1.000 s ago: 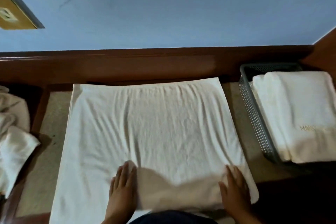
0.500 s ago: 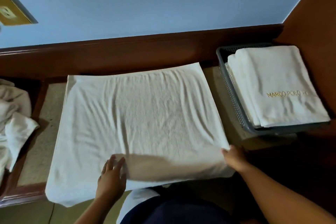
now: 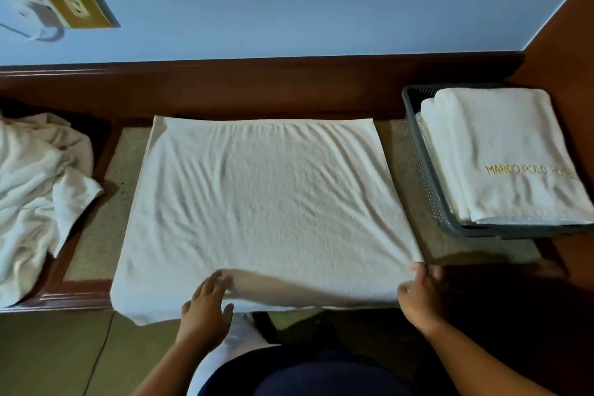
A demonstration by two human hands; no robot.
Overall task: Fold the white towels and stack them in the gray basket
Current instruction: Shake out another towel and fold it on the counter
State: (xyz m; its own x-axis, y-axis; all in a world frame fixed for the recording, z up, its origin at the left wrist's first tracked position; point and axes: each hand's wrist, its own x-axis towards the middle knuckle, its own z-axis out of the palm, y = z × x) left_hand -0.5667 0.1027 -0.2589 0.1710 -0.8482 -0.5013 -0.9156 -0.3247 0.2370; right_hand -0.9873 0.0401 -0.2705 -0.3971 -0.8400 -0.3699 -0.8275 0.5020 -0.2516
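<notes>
While we lean over the desk [image 3: 397,154], the spread towel [image 3: 266,209] lies flat straight ahead of both hands, creased, its near edge hanging slightly over the desk's front.

- Left hand [image 3: 205,302]: fingers extended and fanned, lying on the near edge, left of the middle. We cannot tell whether the thumb is tucked under the cloth.
- Right hand [image 3: 421,292]: at the near right corner, fingers curled; it appears to pinch that corner between thumb and fingers.
- Between the two hands the near edge is bunched up into a low shadowed ridge.
- Gray basket [image 3: 475,230]: beyond and to the right of the right hand, apart from the spread towel. Folded towels [image 3: 501,151] are stacked in it, rising above the rim, lettering on the top one.
- Unfolded heap [image 3: 35,190]: far out past the left hand, crumpled at the desk's left end.

Step in hand, as we judge it: starting a fold on the spread towel, with stacking yet to come. Several towels look done; the heap remains.

Next move, we reckon, calls for a firm hold with the left hand to match the right, then both lifting the near edge evenly and carrying it away from us to meet the far edge, corners aligned, creases smoothed.
</notes>
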